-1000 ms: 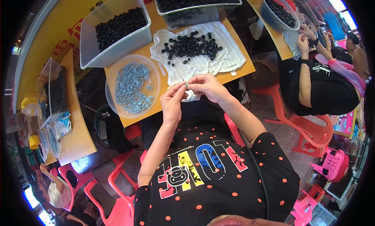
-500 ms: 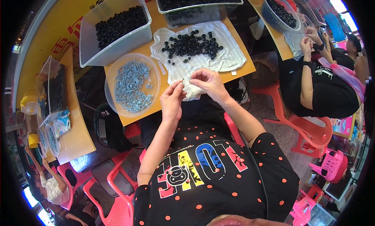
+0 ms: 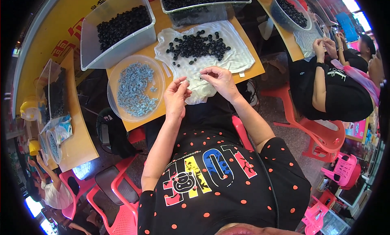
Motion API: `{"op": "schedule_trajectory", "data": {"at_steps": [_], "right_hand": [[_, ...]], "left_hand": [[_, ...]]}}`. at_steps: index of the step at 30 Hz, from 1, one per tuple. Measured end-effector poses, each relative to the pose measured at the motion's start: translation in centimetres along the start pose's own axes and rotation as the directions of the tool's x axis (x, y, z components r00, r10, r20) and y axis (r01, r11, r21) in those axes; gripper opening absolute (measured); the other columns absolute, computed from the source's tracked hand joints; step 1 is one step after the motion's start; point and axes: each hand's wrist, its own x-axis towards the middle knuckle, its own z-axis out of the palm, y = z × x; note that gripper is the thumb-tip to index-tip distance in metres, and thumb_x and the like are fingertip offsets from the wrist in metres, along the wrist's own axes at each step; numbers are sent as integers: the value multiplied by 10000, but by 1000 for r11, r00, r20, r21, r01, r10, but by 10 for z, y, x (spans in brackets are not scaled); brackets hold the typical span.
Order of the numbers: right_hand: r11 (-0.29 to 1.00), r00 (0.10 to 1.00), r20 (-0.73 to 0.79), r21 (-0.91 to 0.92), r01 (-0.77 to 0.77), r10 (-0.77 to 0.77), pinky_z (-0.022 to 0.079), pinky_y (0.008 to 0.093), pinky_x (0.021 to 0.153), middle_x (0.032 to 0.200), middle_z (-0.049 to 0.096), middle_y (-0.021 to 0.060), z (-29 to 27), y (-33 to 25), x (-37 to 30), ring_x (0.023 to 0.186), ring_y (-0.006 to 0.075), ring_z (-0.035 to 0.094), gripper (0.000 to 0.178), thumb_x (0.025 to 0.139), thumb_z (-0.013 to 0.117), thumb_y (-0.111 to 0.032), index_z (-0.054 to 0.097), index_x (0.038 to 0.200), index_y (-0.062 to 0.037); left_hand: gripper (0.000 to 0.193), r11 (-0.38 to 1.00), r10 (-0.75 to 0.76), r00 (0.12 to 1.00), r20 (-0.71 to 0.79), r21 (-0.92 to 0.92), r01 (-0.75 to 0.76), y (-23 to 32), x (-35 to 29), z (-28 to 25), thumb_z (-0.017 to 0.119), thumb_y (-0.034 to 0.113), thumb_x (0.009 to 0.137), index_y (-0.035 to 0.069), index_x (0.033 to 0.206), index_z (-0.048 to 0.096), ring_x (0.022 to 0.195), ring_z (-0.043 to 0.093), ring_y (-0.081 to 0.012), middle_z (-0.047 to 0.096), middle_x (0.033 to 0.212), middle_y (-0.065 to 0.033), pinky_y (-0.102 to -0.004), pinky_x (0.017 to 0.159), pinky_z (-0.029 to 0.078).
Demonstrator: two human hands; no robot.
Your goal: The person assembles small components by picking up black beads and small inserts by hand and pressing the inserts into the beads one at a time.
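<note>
My left hand point(image 3: 175, 99) is closed in a pinch at the cloth's near left edge, a tiny pale piece point(image 3: 187, 80) showing at its fingertips. Over the near part of the white cloth point(image 3: 239, 52), my right hand point(image 3: 220, 83) pinches a small dark piece point(image 3: 201, 76), too small to identify. A gap separates the two hands. Beyond them, a pile of small black round parts point(image 3: 199, 46) is spread on the cloth. Beside my left hand stands a round clear tub point(image 3: 160, 87) of small blue-grey coiled-looking pieces point(image 3: 136, 89).
Two clear bins, one at the far left point(image 3: 118, 52) and another at the back point(image 3: 199, 18), hold black parts on the wooden table point(image 3: 252, 52). Red chairs point(image 3: 122, 194) stand around. At right, a co-worker point(image 3: 337, 87) sits by another table; one more person point(image 3: 57, 194) sits at left.
My hands have moved apart, the left one slightly left and the right one slightly right. A dark piece now shows in my right fingertips.
</note>
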Motion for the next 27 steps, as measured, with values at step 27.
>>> {"op": "schedule_trajectory", "data": {"at_steps": [27], "right_hand": [[711,899,360,562,-421,248,459,201,559,785,661,36,1,-19,-30,640,70,564,124,833,692,-116,683,894,-8]], "left_hand": [[228,554,519,781,348,558,-617,18,-46,13,678,-4,804,56,1023,701,750,575,-120,611,873,-62,-233,645,476]]}}
